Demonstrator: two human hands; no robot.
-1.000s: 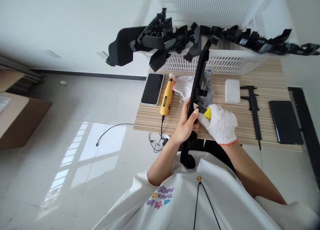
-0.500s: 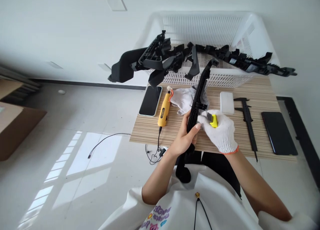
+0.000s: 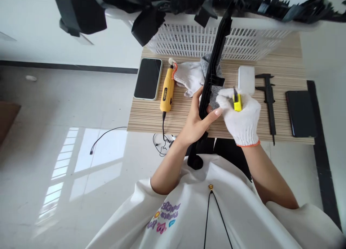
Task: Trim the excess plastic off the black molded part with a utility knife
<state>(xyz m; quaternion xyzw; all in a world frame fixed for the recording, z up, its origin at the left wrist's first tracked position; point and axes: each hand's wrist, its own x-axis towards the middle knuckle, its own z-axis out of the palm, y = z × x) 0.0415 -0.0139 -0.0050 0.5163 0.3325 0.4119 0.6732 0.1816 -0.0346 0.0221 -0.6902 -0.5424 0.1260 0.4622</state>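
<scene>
My left hand grips the long black plastic part, standing up between both hands. My gloved right hand clenches a little yellow cutter beside it. I think I'm trimming its edge; next calls for careful scraping.

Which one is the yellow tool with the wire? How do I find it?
Start at the striped wooden table. Near its left end, a yellow rotary tool lies between a phone and a white glove. It alone trails a black cable off the table's edge.
</scene>
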